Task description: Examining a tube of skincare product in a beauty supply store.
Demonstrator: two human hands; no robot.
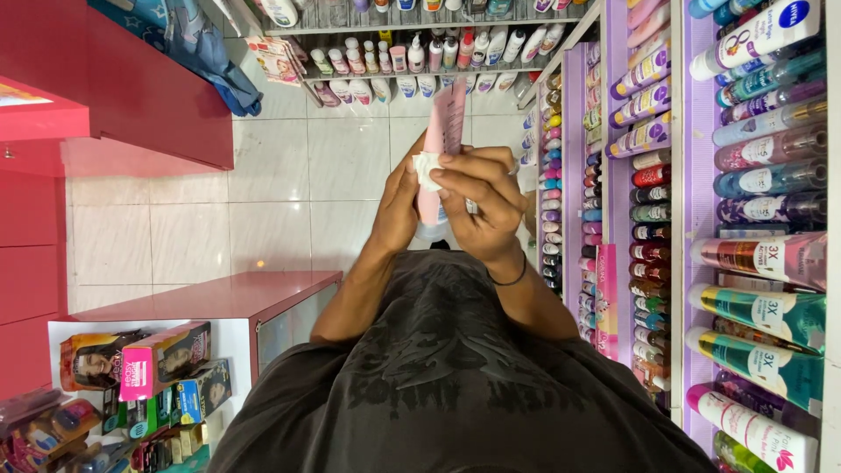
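A: status on hands?

B: both up in front of chest. L hand (396, 208) wraps the back of a pink tube (441, 140), fingers curled round it, firm grasp. Tube stands roughly upright, crimped end sticking out above the hands, lower end w/ light cap just below them.

A: R hand?

B: R hand (477, 200) pinches a small white cloth (427, 166) btwn thumb and fingertips, pressed against the tube's front, just beside the L thumb. Fingers bent, closed on the cloth. Black band (508, 278) on the R wrist.

A: cloth touching tube?

B: yes, flat on it, approx mid-tube. Can't tell if tube cap is open, hidden by R hand.

A: surroundings?

B: R of the R hand: purple shelves (689, 175) packed w/ spray bottles and tubes lying in rows. Beyond the hands: metal rack (420, 26) w/ white and pink bottles. Under the hands, well apart: white tile floor (289, 193). L of the L hand: red counter (219, 298), below it a shelf w/ hair dye boxes (162, 359). Person wears dark grey tee (438, 385).
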